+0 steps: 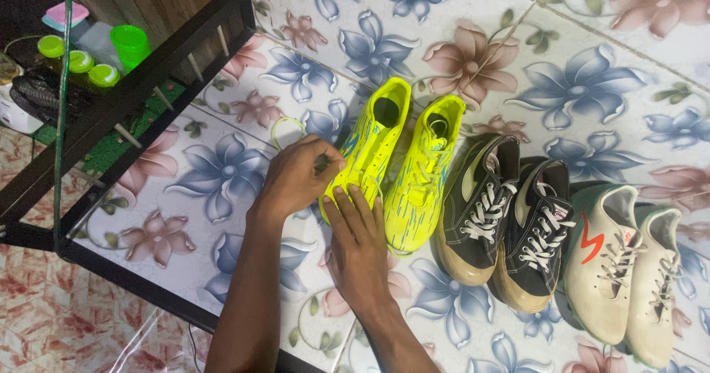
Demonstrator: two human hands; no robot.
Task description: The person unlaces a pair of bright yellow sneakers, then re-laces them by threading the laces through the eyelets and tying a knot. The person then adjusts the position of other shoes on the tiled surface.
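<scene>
1. Hands first, nearest the camera: the right hand (360,249) lies flat with fingers stretched out and slightly apart, fingertips pressing the toe of the left yellow boot (370,147). It clamps nothing; it only steadies.
2. Left hand (296,177) is curled at the boot's outer side, fingers drawn together as if pinching something small, probably a lace end; what sits between the fingertips I cannot tell.
3. That boot lies on the flowered floor tiles (214,173), just beside its yellow twin (425,170), toe toward the camera, heel toward the far wall.
4. Risk, as I judge it: the tiles look glossy, so a sideways pull could slide the boot into its twin, since only fingertips hold it.
5. Further right, the black sneakers (510,218) and white boots (629,266) stand close-packed; one shove could nudge the whole row.
6. Far left, the black rack frame (140,99) stands near the left elbow.
</scene>
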